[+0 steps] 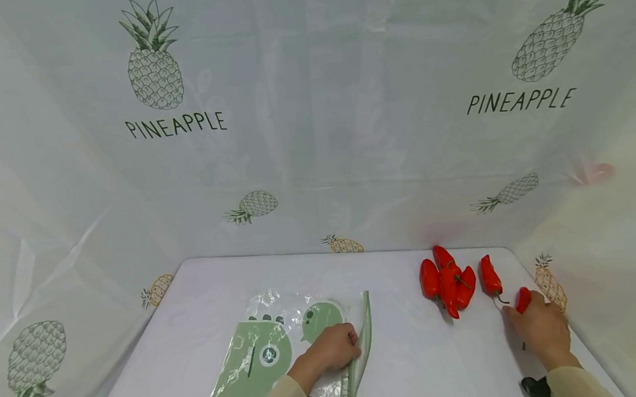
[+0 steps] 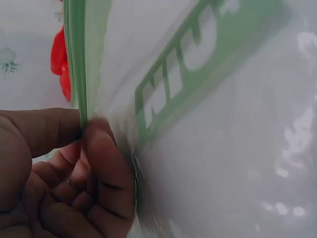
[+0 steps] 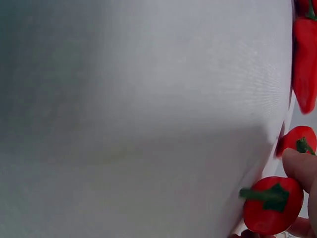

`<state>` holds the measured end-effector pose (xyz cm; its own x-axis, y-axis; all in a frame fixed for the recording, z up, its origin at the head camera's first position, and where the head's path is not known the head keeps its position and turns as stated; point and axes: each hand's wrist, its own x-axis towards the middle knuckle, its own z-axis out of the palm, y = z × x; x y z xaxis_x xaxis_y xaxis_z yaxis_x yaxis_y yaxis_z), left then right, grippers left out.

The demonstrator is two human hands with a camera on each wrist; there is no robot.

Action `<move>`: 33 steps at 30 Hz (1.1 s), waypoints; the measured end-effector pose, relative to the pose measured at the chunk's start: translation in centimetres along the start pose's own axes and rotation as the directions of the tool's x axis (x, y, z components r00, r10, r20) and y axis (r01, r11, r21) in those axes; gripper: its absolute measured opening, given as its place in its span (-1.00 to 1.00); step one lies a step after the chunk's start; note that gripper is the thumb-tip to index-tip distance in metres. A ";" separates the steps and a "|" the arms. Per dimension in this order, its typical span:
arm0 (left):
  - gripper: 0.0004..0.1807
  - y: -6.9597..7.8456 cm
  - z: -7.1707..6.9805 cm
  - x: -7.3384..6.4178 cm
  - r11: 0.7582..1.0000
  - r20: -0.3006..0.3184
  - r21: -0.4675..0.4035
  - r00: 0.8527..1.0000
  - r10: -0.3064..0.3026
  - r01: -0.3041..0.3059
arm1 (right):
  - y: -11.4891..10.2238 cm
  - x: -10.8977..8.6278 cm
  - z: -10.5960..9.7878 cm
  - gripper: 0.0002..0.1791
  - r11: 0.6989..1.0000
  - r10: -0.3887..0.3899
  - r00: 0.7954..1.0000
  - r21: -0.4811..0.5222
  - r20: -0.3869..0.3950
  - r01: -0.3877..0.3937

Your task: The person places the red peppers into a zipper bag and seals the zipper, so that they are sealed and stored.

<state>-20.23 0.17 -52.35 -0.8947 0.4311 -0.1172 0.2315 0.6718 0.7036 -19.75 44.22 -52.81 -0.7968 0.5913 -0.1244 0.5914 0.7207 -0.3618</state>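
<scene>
A clear plastic zip bag (image 1: 254, 381) with a green cartoon print lies flat at the left of the table. My left hand (image 1: 332, 347) pinches its green zip edge (image 2: 75, 59) between thumb and fingers, lifting that edge up. Over at the right side of the table, my right hand (image 1: 544, 329) grips a red pepper (image 1: 523, 299). In the right wrist view, this pepper (image 3: 272, 207) shows its green stem, with the thumb (image 3: 301, 166) against its side. Another red pepper (image 1: 490, 277) lies just left of that hand.
Several red peppers (image 1: 448, 285) lie in a heap at the back right of the white table (image 1: 409, 366). A pale curtain (image 1: 335, 128) printed with pineapples hangs behind the table and along its sides.
</scene>
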 end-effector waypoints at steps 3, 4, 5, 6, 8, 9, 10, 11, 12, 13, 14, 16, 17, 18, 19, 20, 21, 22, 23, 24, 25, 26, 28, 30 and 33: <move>-0.83 -0.2 -0.1 -0.4 0.996 0.031 -0.074 0.999 -0.041 0.044 | 0.0 0.0 -0.1 -0.17 0.999 0.010 1.000 -0.032 0.011 -0.010; -0.83 -0.2 -0.2 -0.5 0.993 0.037 -0.101 0.998 -0.056 0.060 | -0.1 0.0 -0.2 -0.17 0.999 0.014 1.000 -0.043 0.024 -0.013; -0.84 -0.3 -0.2 -0.6 0.989 0.042 -0.124 0.997 -0.070 0.074 | -0.2 -0.1 -0.3 -0.17 0.999 0.013 0.999 -0.052 0.038 -0.011; -0.84 -0.3 -0.4 -0.8 0.986 0.043 -0.144 0.996 -0.079 0.085 | -0.3 -0.1 -0.4 -0.18 0.998 0.016 0.998 -0.061 0.054 -0.013; -0.83 -0.3 -0.7 -1.0 0.981 0.041 -0.170 0.995 -0.089 0.094 | -0.6 -0.3 -0.6 -0.20 0.997 0.013 0.997 -0.079 0.082 -0.006; -0.82 -0.2 -0.8 -1.1 0.979 0.039 -0.181 0.995 -0.089 0.094 | -0.7 -0.4 -0.6 -0.21 0.996 0.009 0.996 -0.088 0.092 -0.001; -0.81 -0.2 -0.9 -1.1 0.978 0.037 -0.190 0.996 -0.086 0.091 | -0.8 -0.5 -0.7 -0.23 0.995 0.002 0.995 -0.095 0.100 0.008; -0.81 -0.2 -1.0 -1.2 0.976 0.038 -0.201 0.996 -0.083 0.089 | -0.8 -0.5 -0.7 -0.27 0.994 -0.008 0.995 -0.103 0.098 0.019; -0.81 -0.2 -1.0 -1.3 0.973 0.040 -0.212 0.996 -0.083 0.089 | -0.8 -0.6 -0.7 -0.31 0.993 -0.024 0.996 -0.116 0.089 0.034; -0.80 -0.2 -1.0 -1.3 0.971 0.040 -0.221 0.996 -0.082 0.089 | -0.8 -0.6 -0.6 -0.35 0.990 -0.045 0.996 -0.130 0.076 0.054; -0.80 -0.2 -1.0 -1.3 0.970 0.040 -0.227 0.996 -0.083 0.090 | -0.7 -0.6 -0.6 -0.39 0.987 -0.063 0.996 -0.145 0.061 0.071; -0.80 -0.3 -0.9 -1.4 0.966 0.039 -0.242 0.996 -0.085 0.092 | -0.5 -0.6 -0.5 -0.43 0.981 -0.093 0.995 -0.165 0.035 0.097; -0.80 -0.3 -0.9 -1.5 0.965 0.038 -0.247 0.996 -0.086 0.092 | -0.5 -0.6 -0.4 -0.44 0.979 -0.104 0.994 -0.175 0.021 0.106; -0.80 -0.3 -1.0 -1.6 0.964 0.034 -0.250 0.996 -0.085 0.091 | -0.4 -0.7 -0.3 -0.43 0.977 -0.112 0.994 -0.183 0.008 0.112; -0.80 -0.3 -1.0 -1.6 0.963 0.031 -0.255 0.996 -0.084 0.089 | -0.5 -0.7 -0.3 -0.41 0.977 -0.110 0.994 -0.183 0.002 0.109; -0.80 -0.3 -1.1 -1.7 0.961 0.029 -0.262 0.996 -0.083 0.087 | -0.5 -0.8 -0.3 -0.39 0.978 -0.105 0.994 -0.182 -0.004 0.103; -0.80 -0.3 -1.1 -1.7 0.960 0.027 -0.267 0.997 -0.079 0.083 | -0.6 -0.9 -0.2 -0.35 0.979 -0.099 0.995 -0.177 -0.007 0.097; -0.80 -0.3 -1.2 -1.8 0.960 0.025 -0.268 0.997 -0.075 0.079 | -0.6 -0.9 -0.3 -0.33 0.980 -0.099 0.995 -0.174 -0.014 0.095; -0.80 -0.3 -1.3 -1.8 0.959 0.023 -0.273 0.997 -0.072 0.076 | -0.6 -1.0 -0.3 -0.31 0.980 -0.107 0.994 -0.171 -0.023 0.101; -0.81 -0.3 -1.4 -1.9 0.958 0.020 -0.277 0.997 -0.068 0.071 | -0.7 -1.1 -0.4 -0.29 0.980 -0.116 0.993 -0.165 -0.029 0.110; -0.81 -0.4 -1.5 -1.9 0.958 0.017 -0.280 0.998 -0.065 0.067 | -0.7 -1.1 -0.6 -0.26 0.980 -0.127 0.991 -0.160 -0.035 0.120; -0.81 -0.4 -1.6 -1.9 0.957 0.012 -0.283 0.998 -0.062 0.063 | -0.7 -1.1 -0.7 -0.25 0.979 -0.147 0.988 -0.152 -0.043 0.139; -0.81 -0.5 -1.8 -1.9 0.956 0.004 -0.289 0.998 -0.055 0.054 | -0.7 -1.2 -1.1 -0.23 0.977 -0.178 0.983 -0.126 -0.053 0.170; -0.82 -0.6 -2.0 -1.9 0.953 0.000 -0.298 0.999 -0.051 0.048 | -0.8 -1.3 -1.3 -0.22 0.977 -0.198 0.978 -0.091 -0.065 0.192; -0.82 -0.7 -2.2 -2.0 0.951 0.002 -0.305 0.999 -0.046 0.045 | -1.0 -1.4 -1.6 -0.20 0.980 -0.197 0.976 -0.021 -0.089 0.196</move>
<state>-19.40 -2.51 -51.10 -0.9037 0.4007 -0.1509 0.0639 0.4747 0.8778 -18.97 43.27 -50.78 -0.8832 0.4679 0.0322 0.4266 0.8300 -0.3592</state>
